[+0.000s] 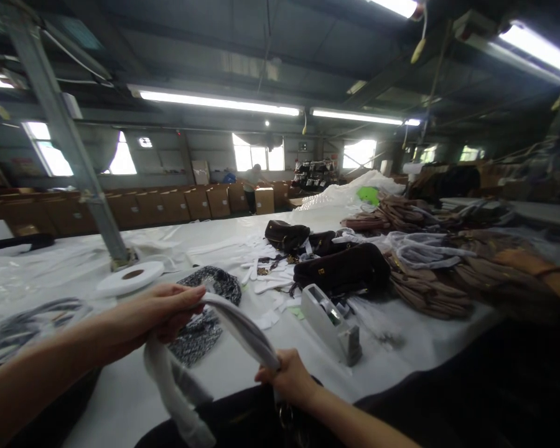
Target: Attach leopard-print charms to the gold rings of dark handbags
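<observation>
My left hand (161,314) is closed around one end of a white padded strap wrapped in soft cloth (236,326). My right hand (287,376) grips the same strap lower down, near the table's front edge. The strap arches between both hands, and more white wrapping (175,395) hangs below my left hand. A dark bag (242,417) lies under my right hand at the table edge.
A white tape dispenser (331,323) stands just right of my hands. Black-and-white woven straps (205,305), a white tape roll (130,277), dark brown bags (340,270) and piles of tan straps (424,286) cover the white table (392,364). Another person's arm (541,270) reaches in at right.
</observation>
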`<state>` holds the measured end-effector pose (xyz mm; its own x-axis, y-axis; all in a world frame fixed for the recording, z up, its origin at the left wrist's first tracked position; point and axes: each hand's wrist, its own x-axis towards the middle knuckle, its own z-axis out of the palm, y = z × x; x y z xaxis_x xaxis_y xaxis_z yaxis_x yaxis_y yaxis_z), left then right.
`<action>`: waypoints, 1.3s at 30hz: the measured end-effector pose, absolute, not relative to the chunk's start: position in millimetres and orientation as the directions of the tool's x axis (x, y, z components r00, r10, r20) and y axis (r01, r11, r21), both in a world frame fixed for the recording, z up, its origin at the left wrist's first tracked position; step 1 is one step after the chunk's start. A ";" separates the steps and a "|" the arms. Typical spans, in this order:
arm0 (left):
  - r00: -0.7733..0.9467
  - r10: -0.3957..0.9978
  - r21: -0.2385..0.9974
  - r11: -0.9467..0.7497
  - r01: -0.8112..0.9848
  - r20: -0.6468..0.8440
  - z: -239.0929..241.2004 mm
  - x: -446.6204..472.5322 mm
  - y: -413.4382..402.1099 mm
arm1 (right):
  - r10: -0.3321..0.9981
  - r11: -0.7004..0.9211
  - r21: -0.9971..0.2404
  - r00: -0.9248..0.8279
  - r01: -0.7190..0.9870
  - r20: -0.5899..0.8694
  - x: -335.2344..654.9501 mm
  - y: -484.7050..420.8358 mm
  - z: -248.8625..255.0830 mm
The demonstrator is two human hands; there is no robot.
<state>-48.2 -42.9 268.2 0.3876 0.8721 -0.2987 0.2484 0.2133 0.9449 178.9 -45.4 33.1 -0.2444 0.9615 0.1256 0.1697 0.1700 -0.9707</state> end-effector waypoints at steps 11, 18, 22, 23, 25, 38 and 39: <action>0.467 0.845 0.965 0.228 0.129 -0.262 274.2 -40.7 -16.9 | 0.840 0.272 -0.949 -0.521 0.160 0.153 210.5 -46.0 103.4; 0.306 0.898 0.945 0.271 0.181 -0.316 230.5 -39.1 -17.2 | 0.914 0.325 -0.895 -0.344 0.307 0.214 177.3 -56.8 44.8; 0.160 0.930 0.940 0.309 0.143 -0.330 178.7 -39.1 -17.2 | 0.922 0.316 -0.888 -0.328 0.335 0.205 177.8 -41.4 28.8; 0.137 0.931 0.938 0.321 0.131 -0.338 166.7 -38.9 -17.2 | 0.921 0.317 -0.885 -0.334 0.340 0.201 180.0 -35.8 28.4; 0.103 0.926 0.930 0.355 0.098 -0.364 145.5 -39.2 -16.5 | 0.923 0.315 -0.878 -0.333 0.360 0.195 185.5 -22.3 29.1; 0.254 0.838 0.821 0.534 -0.203 -0.482 40.7 -27.8 49.0 | 0.976 0.097 -0.595 0.039 0.798 0.212 210.0 174.8 48.0; 0.257 0.847 0.825 0.520 -0.220 -0.466 34.7 -28.5 53.0 | 0.978 0.066 -0.560 0.056 0.826 0.199 212.6 193.1 49.4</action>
